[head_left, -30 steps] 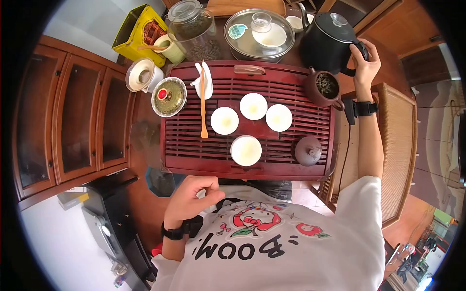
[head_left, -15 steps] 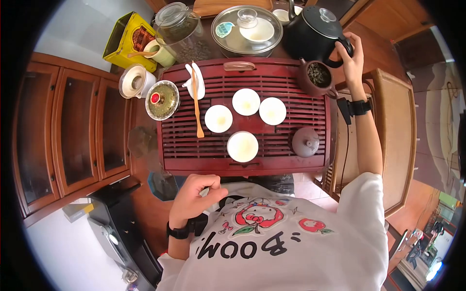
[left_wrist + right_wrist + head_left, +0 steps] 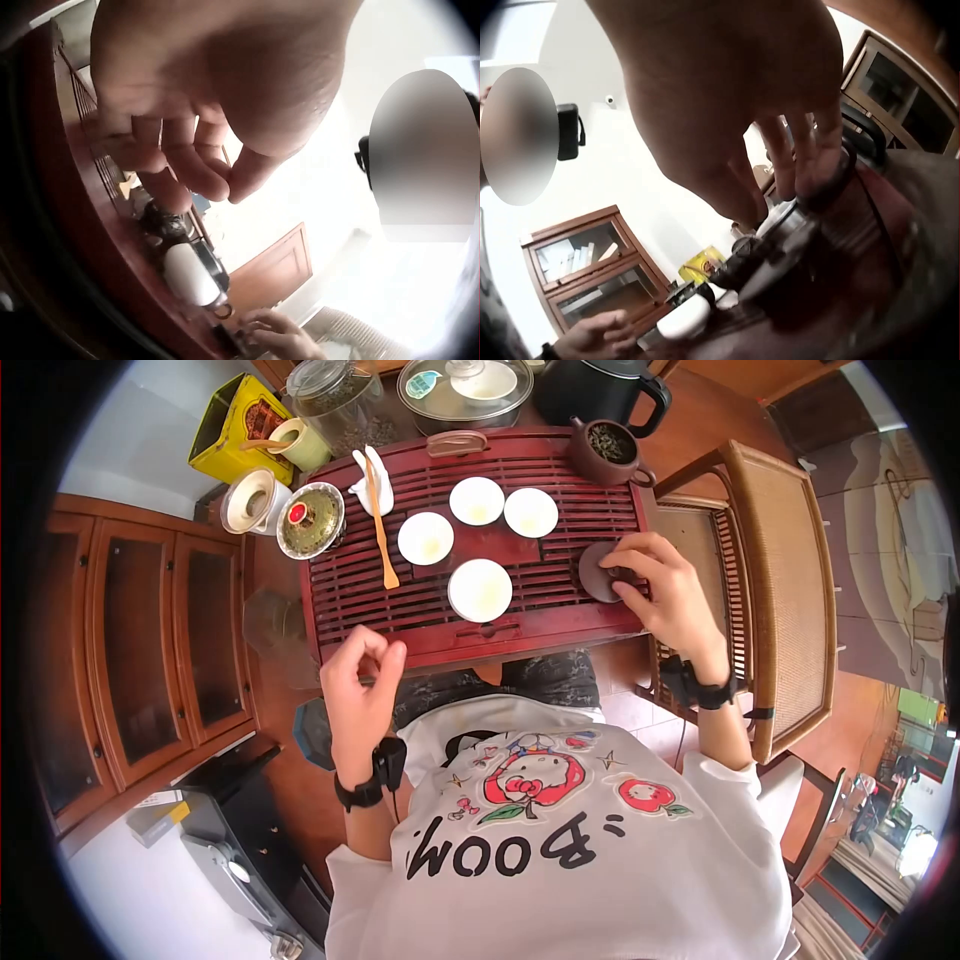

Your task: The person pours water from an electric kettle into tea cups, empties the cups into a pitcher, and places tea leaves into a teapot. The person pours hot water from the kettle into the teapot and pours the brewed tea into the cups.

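At the right side of the slatted red tea tray, my right hand pinches the brown teapot lid by its knob with thumb and fingers. The right wrist view shows the lid's disc tilted under the fingertips. Behind it, at the tray's back right corner, the lidless brown teapot holds dark tea leaves. My left hand hovers by the tray's front left edge, fingers loosely curled and holding nothing. Mid-tray, a white cup with pale liquid stands in front of several similar cups.
A black kettle stands behind the teapot, beside a glass-lidded pot. A wooden tea scoop leans on a white rest. Left of it are a lidded gaiwan, a strainer cup and a yellow tin. A wicker chair stands right.
My right hand has let go of the kettle's handle and come down to the teapot lid, which it now pinches. My left hand has moved forward slightly. The head view has shifted.
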`<state>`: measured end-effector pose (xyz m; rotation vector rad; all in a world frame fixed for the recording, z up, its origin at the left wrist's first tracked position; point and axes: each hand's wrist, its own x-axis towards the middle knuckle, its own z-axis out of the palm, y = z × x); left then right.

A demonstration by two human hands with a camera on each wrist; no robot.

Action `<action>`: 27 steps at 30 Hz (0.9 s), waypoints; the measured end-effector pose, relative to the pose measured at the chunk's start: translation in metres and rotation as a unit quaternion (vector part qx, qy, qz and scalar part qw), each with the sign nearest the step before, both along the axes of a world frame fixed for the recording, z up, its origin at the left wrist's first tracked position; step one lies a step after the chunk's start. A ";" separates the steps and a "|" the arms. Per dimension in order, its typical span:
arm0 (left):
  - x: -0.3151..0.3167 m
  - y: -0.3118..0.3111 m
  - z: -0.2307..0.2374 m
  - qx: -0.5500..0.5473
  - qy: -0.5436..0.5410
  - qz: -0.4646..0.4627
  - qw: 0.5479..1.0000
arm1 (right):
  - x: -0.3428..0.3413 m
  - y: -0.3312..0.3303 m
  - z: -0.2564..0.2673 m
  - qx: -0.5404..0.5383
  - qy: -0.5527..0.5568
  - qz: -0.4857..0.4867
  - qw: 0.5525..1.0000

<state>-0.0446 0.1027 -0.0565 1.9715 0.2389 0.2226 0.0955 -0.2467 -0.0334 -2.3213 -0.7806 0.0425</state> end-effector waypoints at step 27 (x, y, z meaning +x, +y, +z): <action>0.015 -0.008 -0.043 0.071 -0.116 0.087 0.987 | 0.137 0.025 0.017 -0.024 -0.140 -0.095 0.985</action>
